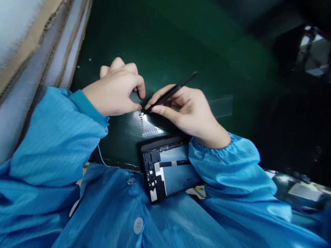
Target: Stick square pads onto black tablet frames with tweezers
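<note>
Right hand [187, 110] pinches a slim black tool [178, 86] between thumb and fingers, pen-style. Tool slants down-left; its tip is at the upper-left corner of a small clear sheet [152, 126]. Contact between tip and sheet: can't tell.

Left hand [121, 88] is palm down, just left of the tip. Thumb and index are curved, with a small gap between their tips; other fingers bent. Thumb tip is right by the sheet's top edge; can't tell if it touches.

Sheet lies on the dark green desk [165, 44], with rows of tiny marks along its left and lower edges, glare on part of it. Opened black device [173, 179] sits just nearer the body, tilted, across the desk's near edge, its right end under the right sleeve [227, 168]. Flat ribbon [181, 163] crosses its blue-grey panel.

Clear strip [222, 106] right of right hand. Cardboard dividers [46, 44] at far left.
</note>
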{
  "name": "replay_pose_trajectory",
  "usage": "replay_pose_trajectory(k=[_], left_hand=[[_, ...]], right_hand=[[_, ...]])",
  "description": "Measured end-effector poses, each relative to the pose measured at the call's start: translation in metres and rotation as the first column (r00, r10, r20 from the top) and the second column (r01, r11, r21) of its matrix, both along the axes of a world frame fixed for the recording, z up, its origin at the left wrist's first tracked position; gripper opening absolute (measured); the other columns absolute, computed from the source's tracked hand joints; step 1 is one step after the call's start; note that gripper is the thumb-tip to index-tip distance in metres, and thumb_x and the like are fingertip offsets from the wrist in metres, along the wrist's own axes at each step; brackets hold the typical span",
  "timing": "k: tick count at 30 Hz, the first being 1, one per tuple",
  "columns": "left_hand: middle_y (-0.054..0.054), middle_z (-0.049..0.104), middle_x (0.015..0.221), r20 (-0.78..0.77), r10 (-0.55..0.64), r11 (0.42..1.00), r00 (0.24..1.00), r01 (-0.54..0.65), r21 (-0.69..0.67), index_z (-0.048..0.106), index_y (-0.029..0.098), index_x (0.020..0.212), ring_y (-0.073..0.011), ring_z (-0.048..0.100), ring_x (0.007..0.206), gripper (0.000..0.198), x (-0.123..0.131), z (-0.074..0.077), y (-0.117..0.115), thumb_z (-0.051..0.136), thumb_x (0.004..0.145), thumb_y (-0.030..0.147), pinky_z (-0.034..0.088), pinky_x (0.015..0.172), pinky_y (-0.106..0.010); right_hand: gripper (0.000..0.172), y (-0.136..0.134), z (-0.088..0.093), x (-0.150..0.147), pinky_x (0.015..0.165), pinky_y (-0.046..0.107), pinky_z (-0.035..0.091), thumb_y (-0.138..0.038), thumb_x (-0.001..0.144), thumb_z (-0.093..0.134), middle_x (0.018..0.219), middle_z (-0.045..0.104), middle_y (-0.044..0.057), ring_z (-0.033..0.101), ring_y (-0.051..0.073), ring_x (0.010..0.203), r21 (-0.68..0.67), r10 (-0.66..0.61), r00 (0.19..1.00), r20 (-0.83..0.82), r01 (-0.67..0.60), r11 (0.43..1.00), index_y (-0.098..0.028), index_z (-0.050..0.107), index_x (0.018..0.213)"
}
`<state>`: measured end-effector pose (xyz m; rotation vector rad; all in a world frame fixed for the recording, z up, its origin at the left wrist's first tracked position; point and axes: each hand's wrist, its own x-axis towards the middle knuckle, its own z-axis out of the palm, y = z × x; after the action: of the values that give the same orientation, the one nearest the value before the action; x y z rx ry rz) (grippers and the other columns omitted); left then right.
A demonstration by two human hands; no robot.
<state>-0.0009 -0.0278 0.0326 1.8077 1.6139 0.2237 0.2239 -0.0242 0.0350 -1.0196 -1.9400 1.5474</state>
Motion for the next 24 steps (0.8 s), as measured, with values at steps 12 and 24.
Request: replay_pose_trajectory(k=[12,24], left_hand=[[-0.008,0.061,0.107,-0.048,-0.062,0.995,0.997,0.066,0.08,0.082,0.021,0.095,-0.0405,0.045,0.144,0.05,-0.004,-0.004,-0.001,0.077,0.078,0.067,0.028,0.126,-0.065],[-0.008,0.059,0.11,0.001,-0.086,0.985,0.996,0.085,0.151,0.082,0.018,0.099,-0.0418,0.045,0.146,0.088,-0.005,-0.008,-0.003,0.047,0.08,0.097,0.03,0.125,-0.064]], right_hand=[[0.02,-0.172,-0.03,0.025,0.094,0.037,0.071,-0.017,0.102,0.073,0.105,0.079,0.003,0.081,0.019,0.103,0.137,-0.723,0.682,-0.114,0.731,0.668,-0.03,0.072,0.116],[0.023,-0.119,0.009,0.033,0.1,0.04,0.068,-0.015,0.098,0.079,0.116,0.084,0.004,0.082,0.022,0.108,0.238,-0.415,0.902,0.118,0.38,0.894,-0.027,0.077,0.117]])
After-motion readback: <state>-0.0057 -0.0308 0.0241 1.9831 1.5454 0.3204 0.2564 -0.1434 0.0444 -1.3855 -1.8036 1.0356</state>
